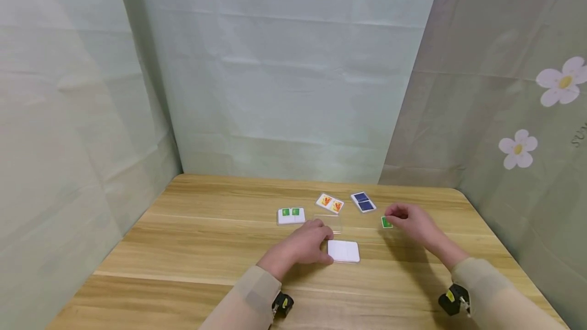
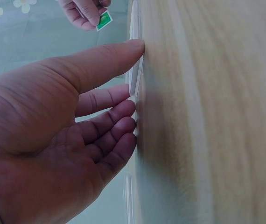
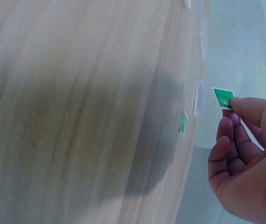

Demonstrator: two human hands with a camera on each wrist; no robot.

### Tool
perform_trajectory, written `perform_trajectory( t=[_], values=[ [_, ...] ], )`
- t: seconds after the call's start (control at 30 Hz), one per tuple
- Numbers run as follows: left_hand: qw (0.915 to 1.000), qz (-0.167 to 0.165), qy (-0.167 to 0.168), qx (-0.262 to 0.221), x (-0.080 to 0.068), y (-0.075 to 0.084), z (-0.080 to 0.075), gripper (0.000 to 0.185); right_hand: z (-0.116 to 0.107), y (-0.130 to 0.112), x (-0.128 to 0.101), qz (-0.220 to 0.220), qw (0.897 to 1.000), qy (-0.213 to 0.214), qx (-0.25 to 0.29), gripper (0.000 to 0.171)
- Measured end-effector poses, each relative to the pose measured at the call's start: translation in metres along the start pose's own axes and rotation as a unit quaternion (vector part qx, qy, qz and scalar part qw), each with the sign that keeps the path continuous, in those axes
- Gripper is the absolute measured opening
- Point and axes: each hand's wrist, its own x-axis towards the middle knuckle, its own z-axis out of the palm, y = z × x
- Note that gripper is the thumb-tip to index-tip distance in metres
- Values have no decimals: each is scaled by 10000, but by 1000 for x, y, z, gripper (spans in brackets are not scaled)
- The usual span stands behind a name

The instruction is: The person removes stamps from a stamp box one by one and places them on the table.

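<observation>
My left hand point(image 1: 306, 243) rests at the left end of a stack of white cards point(image 1: 344, 251) on the table. Its thumb lies along the near edge, and the index fingertip meets the stack's end in the left wrist view. Over to the right, my right hand point(image 1: 412, 223) pinches a small green picture tile point(image 3: 224, 97) with a white border between thumb and fingers, above the table. A second green tile point(image 3: 183, 123) lies on the wood beneath it in the right wrist view.
Behind my left hand is a clear plastic piece point(image 1: 334, 222). White cards with two green squares point(image 1: 291, 216) lie at left. Farther back are a card with two orange pictures point(image 1: 329, 202) and one with dark blue panels point(image 1: 363, 201). Curtains point(image 1: 284, 90) enclose the table.
</observation>
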Motion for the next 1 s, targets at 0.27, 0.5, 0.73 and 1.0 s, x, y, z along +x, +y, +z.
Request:
perform_trajectory(
  t=[0.27,0.5,0.73,1.0],
  values=[
    [10000,25,-13,42,1,0,1,49,-12,18,3,51,9997,156,-203,12],
    [10000,22,5,40,1,0,1,50,-19,31,5,-20,9989,292,-369,12],
    [10000,17,-22,6,0,-1,1,49,-22,41,6,-33,9987,332,-373,11],
    [10000,7,-10,-20,2,-1,1,49,-23,53,11,54,9986,359,-386,12]
  ],
)
